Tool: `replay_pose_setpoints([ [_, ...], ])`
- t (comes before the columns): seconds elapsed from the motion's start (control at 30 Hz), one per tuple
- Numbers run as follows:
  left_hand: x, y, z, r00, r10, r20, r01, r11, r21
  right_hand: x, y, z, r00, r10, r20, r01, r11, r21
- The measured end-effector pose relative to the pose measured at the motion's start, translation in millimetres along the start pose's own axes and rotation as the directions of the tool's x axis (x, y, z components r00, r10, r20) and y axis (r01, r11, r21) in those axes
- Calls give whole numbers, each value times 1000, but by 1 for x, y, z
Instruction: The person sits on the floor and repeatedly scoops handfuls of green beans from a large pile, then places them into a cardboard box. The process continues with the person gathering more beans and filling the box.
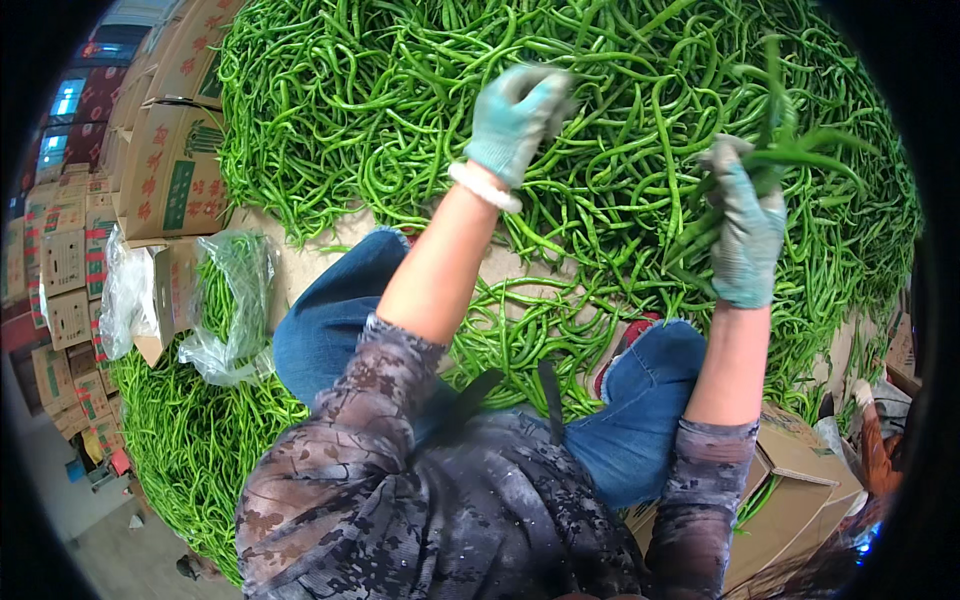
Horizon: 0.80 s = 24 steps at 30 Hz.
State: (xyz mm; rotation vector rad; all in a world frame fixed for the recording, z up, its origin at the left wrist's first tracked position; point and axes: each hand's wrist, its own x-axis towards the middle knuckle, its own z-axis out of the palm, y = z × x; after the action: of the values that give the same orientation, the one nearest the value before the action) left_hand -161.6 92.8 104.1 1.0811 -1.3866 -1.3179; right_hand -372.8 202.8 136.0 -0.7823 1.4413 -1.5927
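A large heap of long green chili peppers (360, 112) spreads before me. My right hand (746, 232), in a grey and turquoise work glove, grips a bunch of green chili peppers (776, 142) above the heap's right side. Their ends stick out on both sides of the fingers and are blurred. My left hand (514, 124), gloved alike and with a white band (484, 187) at the wrist, hovers over the middle of the heap. Its fingers are curled and smeared by motion, so whether they hold anything is unclear. Loose peppers (517, 345) lie on the floor between my legs.
Printed cardboard boxes (172, 172) stand stacked at left. Nearby, a clear plastic bag (232, 300) of peppers sits beside an open box (161, 292). Another pepper heap (195, 450) lies behind it. An open carton (802, 495) is by my right hip; another person (881, 442) is at far right.
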Motion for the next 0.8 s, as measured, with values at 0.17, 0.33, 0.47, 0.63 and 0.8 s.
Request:
replay_pose_setpoints([
  [0.17,-52,-173,-2,703,-700,130,711,690,-131,11,-4,-18,992,-122,-18,122,957,264],
  [0.33,-45,-224,37,818,-548,-173,534,836,-125,6,-21,-18,946,-295,-134,252,930,-269],
  [0.47,-19,-226,44,891,-316,-325,453,638,623,5,-29,-19,959,-231,-164,217,971,-100],
  [0.63,-14,-196,47,939,-321,-122,290,552,782,2,-36,-37,977,-201,-72,205,977,63],
  [0.8,6,-172,66,984,152,-94,-41,703,710,-8,-40,-26,975,-176,-139,154,976,-154],
])
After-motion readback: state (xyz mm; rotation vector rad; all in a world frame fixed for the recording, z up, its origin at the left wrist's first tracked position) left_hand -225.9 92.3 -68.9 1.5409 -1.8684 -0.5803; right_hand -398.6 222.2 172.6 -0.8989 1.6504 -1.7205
